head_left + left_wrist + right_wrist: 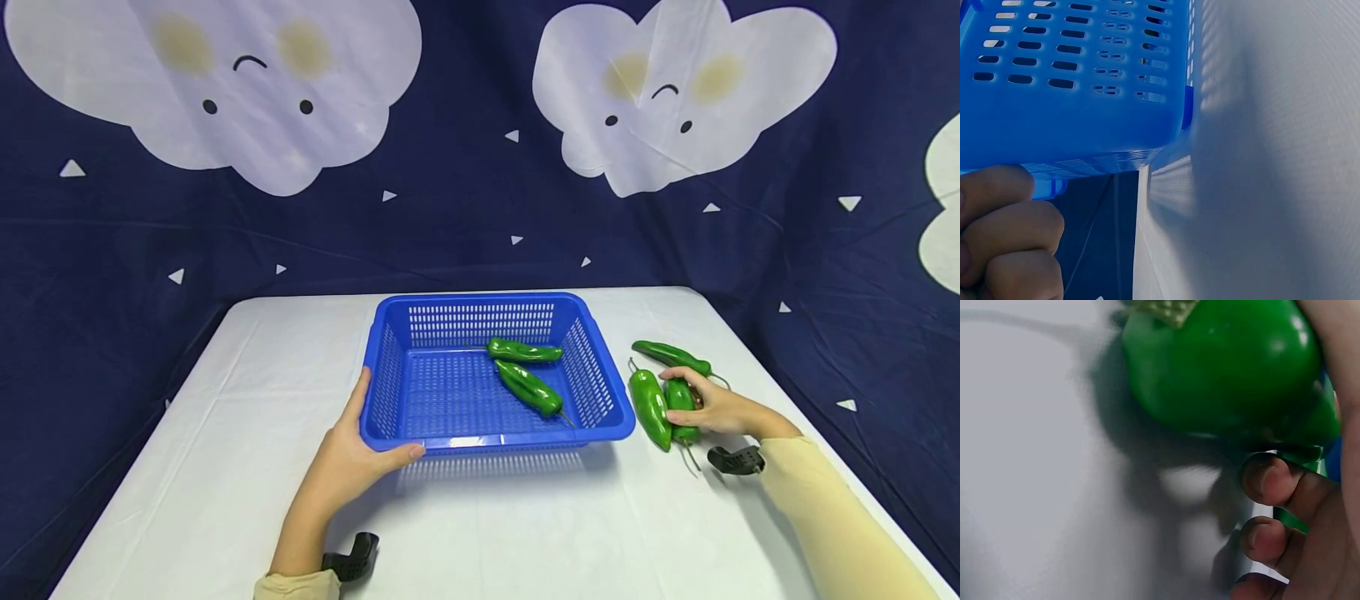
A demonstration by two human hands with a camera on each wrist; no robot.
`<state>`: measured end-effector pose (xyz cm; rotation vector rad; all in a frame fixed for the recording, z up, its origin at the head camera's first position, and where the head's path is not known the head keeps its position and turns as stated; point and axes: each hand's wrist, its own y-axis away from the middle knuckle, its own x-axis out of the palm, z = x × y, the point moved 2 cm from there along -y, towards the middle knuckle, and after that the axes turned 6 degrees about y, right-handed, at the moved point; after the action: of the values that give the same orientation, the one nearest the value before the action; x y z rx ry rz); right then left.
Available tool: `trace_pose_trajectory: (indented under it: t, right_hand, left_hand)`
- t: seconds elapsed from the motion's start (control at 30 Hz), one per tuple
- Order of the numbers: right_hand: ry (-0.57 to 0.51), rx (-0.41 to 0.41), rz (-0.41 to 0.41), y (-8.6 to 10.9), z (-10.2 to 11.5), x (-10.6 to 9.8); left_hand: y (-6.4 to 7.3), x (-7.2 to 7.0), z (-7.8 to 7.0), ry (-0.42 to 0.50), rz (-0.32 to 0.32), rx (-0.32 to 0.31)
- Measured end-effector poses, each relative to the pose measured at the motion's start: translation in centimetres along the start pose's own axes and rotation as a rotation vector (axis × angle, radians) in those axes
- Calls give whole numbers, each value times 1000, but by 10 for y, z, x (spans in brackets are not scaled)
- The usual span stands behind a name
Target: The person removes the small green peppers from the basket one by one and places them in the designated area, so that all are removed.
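Note:
A blue plastic basket (480,442) stands on the white table, with two green chili peppers (528,387) inside its right half. My left hand (348,458) grips the basket's near left corner, thumb along the front rim. Curled fingers (1013,231) show beneath the basket's rim in the left wrist view. Right of the basket, my right hand (712,408) holds a green chili pepper (681,396) between thumb and fingers. The same pepper (1229,369) fills the top of the right wrist view. Another pepper (649,408) lies just left of it, and one more (671,357) lies behind.
White cloth covers the table (187,467). A dark blue curtain (465,225) with clouds and triangles hangs behind it. Black curved pieces (360,558) sit at both wrists.

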<state>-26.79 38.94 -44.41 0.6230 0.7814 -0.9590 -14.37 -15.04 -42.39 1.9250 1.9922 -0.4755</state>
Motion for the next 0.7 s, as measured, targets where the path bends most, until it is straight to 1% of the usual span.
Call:
trace_pose_trajectory:
  t: [0.1, 0.23, 0.37, 0.47, 0.53, 0.7]
  right_hand:
    - [37, 2, -7, 0, 2, -2]
    - [120, 66, -18, -1, 5, -8]
    - [169, 101, -27, -5, 11, -16]
    - [185, 85, -49, -9, 17, -24]
    - [177, 72, -68, -13, 22, -30]
    - [176, 8, -139, -26, 46, -46]
  left_hand:
    - [0, 0, 0, 2, 0, 0]
    - [0, 0, 0, 2, -1, 3]
    - [0, 0, 0, -1, -3, 8]
    - [0, -1, 0, 0, -2, 9]
    - [0, -1, 0, 4, 0, 9]
    - [0, 0, 0, 9, 0, 9]
